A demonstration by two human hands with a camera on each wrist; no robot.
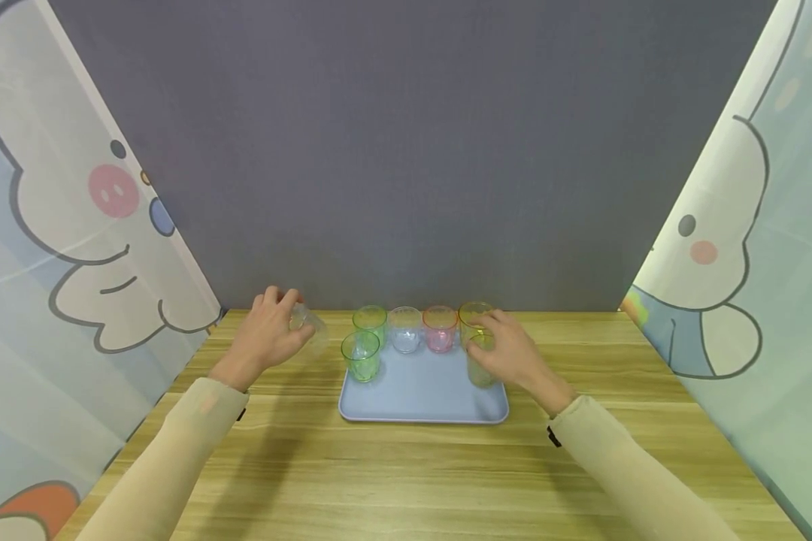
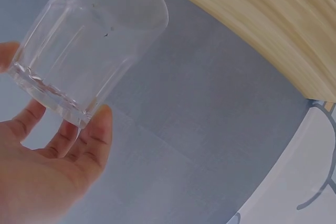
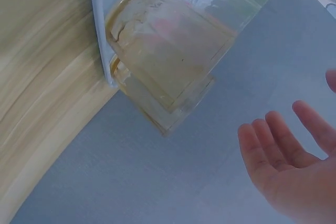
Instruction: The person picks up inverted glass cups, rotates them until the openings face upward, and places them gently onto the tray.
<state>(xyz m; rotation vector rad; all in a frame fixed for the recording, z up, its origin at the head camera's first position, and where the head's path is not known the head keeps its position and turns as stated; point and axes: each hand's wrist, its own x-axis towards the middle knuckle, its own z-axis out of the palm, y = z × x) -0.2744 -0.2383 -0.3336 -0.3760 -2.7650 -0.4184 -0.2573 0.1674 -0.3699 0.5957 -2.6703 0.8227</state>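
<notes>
My left hand [image 1: 265, 330] holds a clear glass [image 2: 100, 40] by its base, thumb and fingers spread around it. The glass is tilted, mouth away from the palm, off the tray's left side. Above a front yellow glass [image 1: 480, 374] at the tray's right end is my right hand [image 1: 512, 355]. In the right wrist view its fingers [image 3: 278, 140] are loosely bent, with a gap between them and the glasses. A second yellow glass [image 1: 469, 315] stands behind, partly hidden by that hand. Two green glasses [image 1: 362, 362], another clear glass [image 1: 404, 332] and a pink glass [image 1: 440, 332] also stand upright.
The glasses stand on a pale blue tray [image 1: 413, 402] with a low rim. Under it lies a wood-grain table [image 1: 392, 473]. A grey panel [image 1: 413, 165] rises behind the table, and cartoon-printed curtains [image 1: 54, 248] hang at both sides.
</notes>
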